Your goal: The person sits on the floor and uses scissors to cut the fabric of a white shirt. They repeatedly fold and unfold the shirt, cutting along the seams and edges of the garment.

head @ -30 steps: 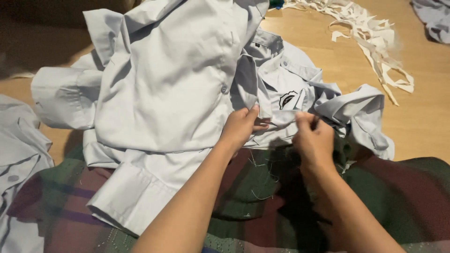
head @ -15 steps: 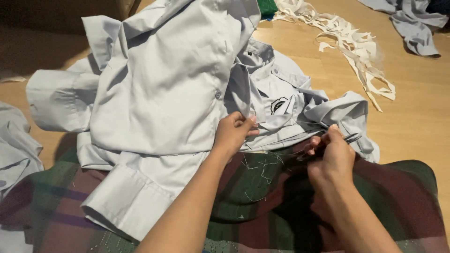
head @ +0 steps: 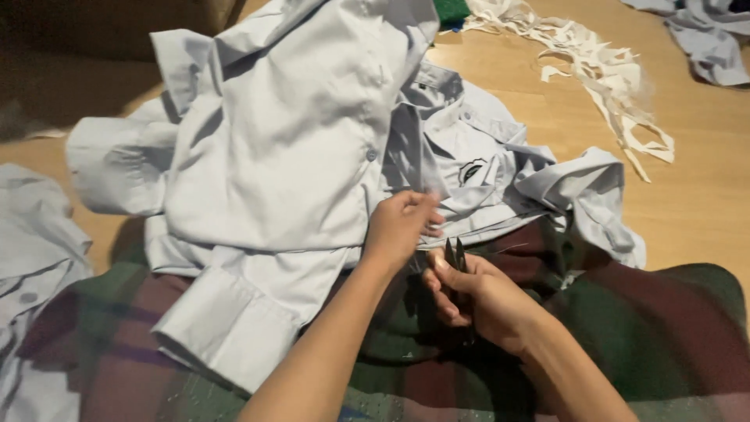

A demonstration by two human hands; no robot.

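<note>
Since half a second ago the right hand [head: 476, 301] has drawn back toward the near edge, off the cloth, and the dark points of the small snips [head: 455, 255] now stand clear above its thumb; the left hand [head: 400, 227] has barely shifted, staying at the shirt's edge.

At the far left a crumpled pale blue garment [head: 35, 250] lies partly on the plaid blanket [head: 664, 336]. Next comes the large light blue shirt [head: 273, 156], spread over the middle, its cuff hanging toward the near side. The left hand's fingers are curled and pinched on a fold of this shirt near its buttoned front. Just right of it the right hand is closed around the snips, blades pointing away and nearly together. Beyond them a second shirt [head: 500, 180] lies bunched, showing a small dark oval badge [head: 471, 171] on its pocket. Farther right, white fabric strips [head: 609, 78] trail across the wooden floor [head: 703, 195], and another blue garment [head: 703, 39] sits in the far right corner
</note>
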